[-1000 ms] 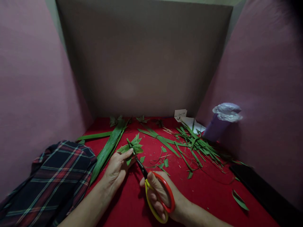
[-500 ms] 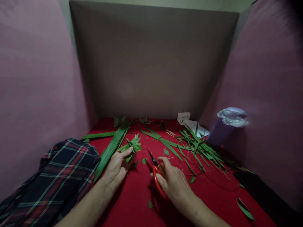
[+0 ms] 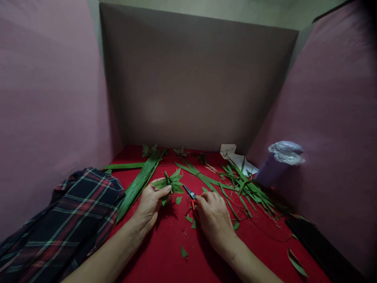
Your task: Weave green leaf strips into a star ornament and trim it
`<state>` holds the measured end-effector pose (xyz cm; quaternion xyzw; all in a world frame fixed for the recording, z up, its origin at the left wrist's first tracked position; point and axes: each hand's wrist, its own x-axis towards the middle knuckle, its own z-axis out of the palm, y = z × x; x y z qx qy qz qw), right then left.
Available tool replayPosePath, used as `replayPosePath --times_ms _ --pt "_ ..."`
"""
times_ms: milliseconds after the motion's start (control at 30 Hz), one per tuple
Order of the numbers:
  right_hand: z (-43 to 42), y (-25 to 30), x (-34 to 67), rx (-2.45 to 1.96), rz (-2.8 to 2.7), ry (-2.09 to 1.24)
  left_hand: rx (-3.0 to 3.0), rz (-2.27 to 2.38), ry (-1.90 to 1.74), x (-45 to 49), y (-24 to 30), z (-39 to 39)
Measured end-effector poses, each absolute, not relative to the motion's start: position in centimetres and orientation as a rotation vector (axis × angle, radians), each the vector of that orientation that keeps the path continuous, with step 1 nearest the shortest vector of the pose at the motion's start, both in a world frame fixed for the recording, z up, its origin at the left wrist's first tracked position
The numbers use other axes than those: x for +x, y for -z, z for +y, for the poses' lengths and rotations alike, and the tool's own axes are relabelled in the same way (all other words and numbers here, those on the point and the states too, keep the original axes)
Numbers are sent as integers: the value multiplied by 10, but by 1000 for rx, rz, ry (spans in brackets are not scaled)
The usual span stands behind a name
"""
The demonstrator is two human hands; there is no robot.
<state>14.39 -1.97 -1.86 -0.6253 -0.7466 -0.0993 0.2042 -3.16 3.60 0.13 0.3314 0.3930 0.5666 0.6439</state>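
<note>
My left hand (image 3: 150, 204) pinches a folded green leaf piece (image 3: 173, 182) with pointed, flower-like tips, held above the red cloth. Around the handles of red-handled scissors (image 3: 192, 194) my right hand (image 3: 214, 214) is closed. Their dark blades point up and left toward the leaf piece, a little apart from it. Small cut leaf bits (image 3: 178, 200) lie on the cloth between and below the hands. The lower part of the scissor handles is hidden by my right fingers.
Long green leaves (image 3: 140, 182) lie at left beside a plaid cloth (image 3: 76, 212). A heap of leaf strips (image 3: 250, 184) spreads at right, near white paper (image 3: 243, 163) and a purple container topped with clear plastic (image 3: 278, 167). A black flat object (image 3: 321, 243) lies at the right edge.
The leaf piece has turned in my left hand and shifted slightly right. My right hand has closed more around the scissors, and fresh leaf bits lie below them.
</note>
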Motion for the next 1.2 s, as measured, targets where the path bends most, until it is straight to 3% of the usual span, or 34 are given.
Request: replayPosePath --times_ms 300,633,1000,1200 --pt "-33 30 123 -1395 -2087 130 734 1177 -1188 -30 6 34" --pt "-30 28 128 -1485 -2133 43 1018 1272 -1165 -32 10 38" --pt "-28 28 133 -1520 -2128 66 1466 1674 -1251 -56 18 57" --pt "-23 28 141 -1626 -2132 107 1692 1792 -1026 -63 18 61"
